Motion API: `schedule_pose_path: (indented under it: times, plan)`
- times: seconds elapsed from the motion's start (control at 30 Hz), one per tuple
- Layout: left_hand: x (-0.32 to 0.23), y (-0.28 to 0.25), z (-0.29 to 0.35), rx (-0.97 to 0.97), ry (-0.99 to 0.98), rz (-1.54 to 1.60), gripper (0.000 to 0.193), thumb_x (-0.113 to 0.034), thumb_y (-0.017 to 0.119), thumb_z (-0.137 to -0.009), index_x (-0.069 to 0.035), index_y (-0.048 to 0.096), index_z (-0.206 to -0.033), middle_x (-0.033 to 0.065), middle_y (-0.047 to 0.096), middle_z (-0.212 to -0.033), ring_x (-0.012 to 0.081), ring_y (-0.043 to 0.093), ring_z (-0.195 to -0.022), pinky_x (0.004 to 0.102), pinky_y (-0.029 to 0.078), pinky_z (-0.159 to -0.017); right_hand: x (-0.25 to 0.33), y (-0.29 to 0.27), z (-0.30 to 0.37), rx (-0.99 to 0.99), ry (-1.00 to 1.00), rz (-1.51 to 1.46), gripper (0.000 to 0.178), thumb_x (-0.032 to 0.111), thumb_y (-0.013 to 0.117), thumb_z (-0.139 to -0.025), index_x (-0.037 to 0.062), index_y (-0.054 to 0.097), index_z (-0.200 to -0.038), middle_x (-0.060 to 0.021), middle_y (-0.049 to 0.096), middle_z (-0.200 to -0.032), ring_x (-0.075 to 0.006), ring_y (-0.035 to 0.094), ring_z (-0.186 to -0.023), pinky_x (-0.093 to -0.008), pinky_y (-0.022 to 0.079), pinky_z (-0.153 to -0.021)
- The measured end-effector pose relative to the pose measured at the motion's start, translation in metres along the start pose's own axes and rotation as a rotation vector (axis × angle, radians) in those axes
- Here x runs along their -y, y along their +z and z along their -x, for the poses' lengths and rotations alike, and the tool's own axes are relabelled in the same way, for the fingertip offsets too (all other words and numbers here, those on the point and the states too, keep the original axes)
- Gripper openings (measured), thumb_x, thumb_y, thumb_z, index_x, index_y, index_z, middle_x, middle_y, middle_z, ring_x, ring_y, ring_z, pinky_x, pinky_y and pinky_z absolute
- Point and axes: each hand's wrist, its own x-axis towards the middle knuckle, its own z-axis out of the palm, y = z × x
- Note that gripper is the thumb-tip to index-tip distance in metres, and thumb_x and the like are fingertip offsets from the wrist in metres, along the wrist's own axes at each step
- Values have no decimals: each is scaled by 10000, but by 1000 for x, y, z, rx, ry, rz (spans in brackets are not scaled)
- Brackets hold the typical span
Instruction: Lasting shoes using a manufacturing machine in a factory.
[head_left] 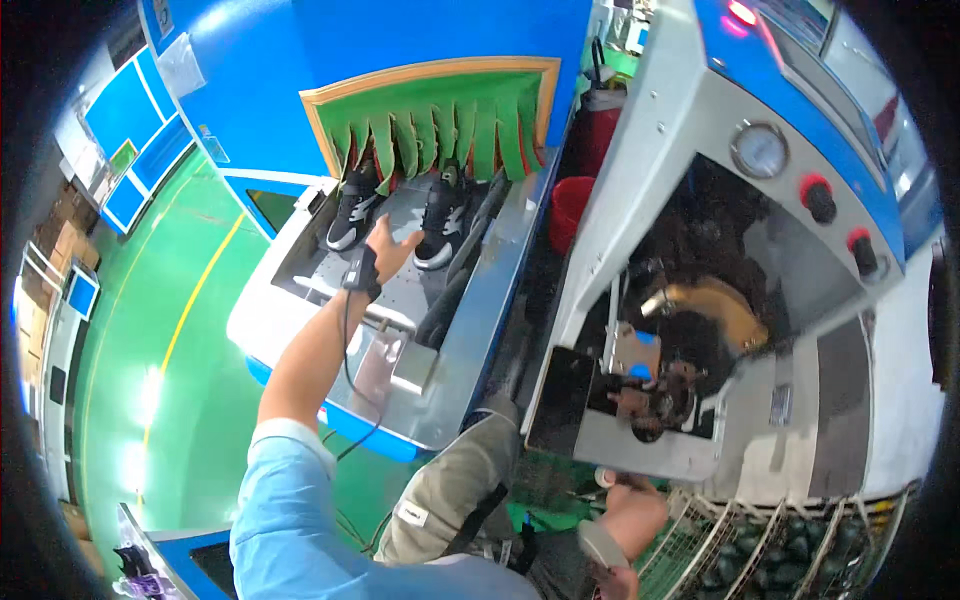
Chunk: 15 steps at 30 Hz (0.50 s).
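Two black sneakers (440,222) with grey-white soles stand side by side on a perforated metal conveyor bed, their heels near a green strip curtain (480,125). My left hand (393,250) hovers just short of them, thumb and fingers apart, holding nothing; a black wrist device with a cable sits on that arm. My right hand (636,508) is low by the underside of the machine on the right, near a small whitish round part (605,478). Its fingers are mostly hidden, so I cannot tell whether it holds anything.
A pressing machine (650,380) with a gauge, red knobs and a tan curved part inside stands on my right. Beneath it is a wire rack (760,550) of dark rounded pieces. A red bin (572,208) sits between the machines. Green floor (190,300) with yellow lines spreads left.
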Motion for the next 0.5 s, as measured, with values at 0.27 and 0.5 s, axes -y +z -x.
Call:
schedule_pose_path:
  times: [0.27,0.5]
  plan:
    - [-42,93,-40,-56,-184,277,806,-477,872,-776,66,552,-1279,248,717,-1049,347,705,-994,409,540,-904,17,18,-60,-315,73,1327,538,503,678,-935,67,572,-1232,-185,582,-1193,-349,566,-1092,-495,459,-944]
    - [-52,-12,32,101,-63,371,516,-307,803,-839,26,669,-1210,184,727,-1149,279,705,-1022,397,551,-925,34,47,-35,-369,-17,1543,471,532,670,-893,68,726,-946,-218,686,-902,-364,686,-807,-502,542,-755]
